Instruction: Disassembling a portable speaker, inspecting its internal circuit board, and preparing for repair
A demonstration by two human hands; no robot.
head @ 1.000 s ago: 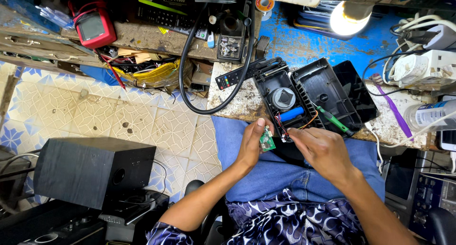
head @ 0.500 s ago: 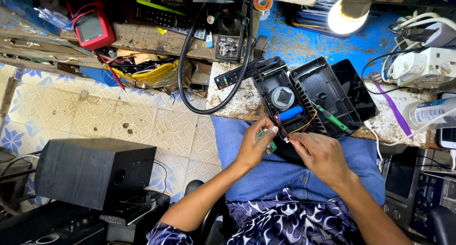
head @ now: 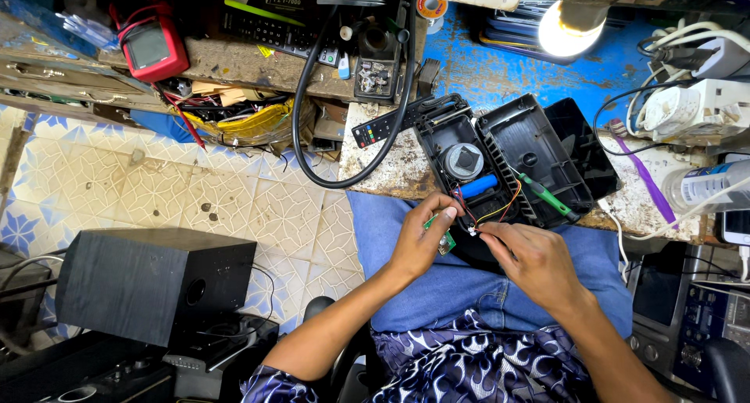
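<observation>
My left hand point(head: 420, 240) pinches a small green circuit board point(head: 444, 242) over my lap. Thin red and yellow wires point(head: 491, 212) run from it up into an opened black plastic speaker housing point(head: 500, 162) at the bench edge. My right hand point(head: 531, 256) holds the wire ends with its fingertips, right next to the board. Inside the housing lie a round grey speaker driver point(head: 464, 160) and a blue battery cell point(head: 477, 187). A green-handled screwdriver point(head: 548, 197) rests across the housing's lid.
A black remote control point(head: 384, 126) and a thick black cable loop point(head: 350, 106) lie on the worn bench. A red multimeter point(head: 152, 48) sits upper left, a lit lamp point(head: 572, 30) upper right. A black speaker box point(head: 152, 283) stands on the tiled floor at left. Power strips point(head: 695, 106) are at right.
Both hands have shifted slightly closer to the housing. The green board has turned in my left fingers, and my right fingers now pinch the wire ends beside it.
</observation>
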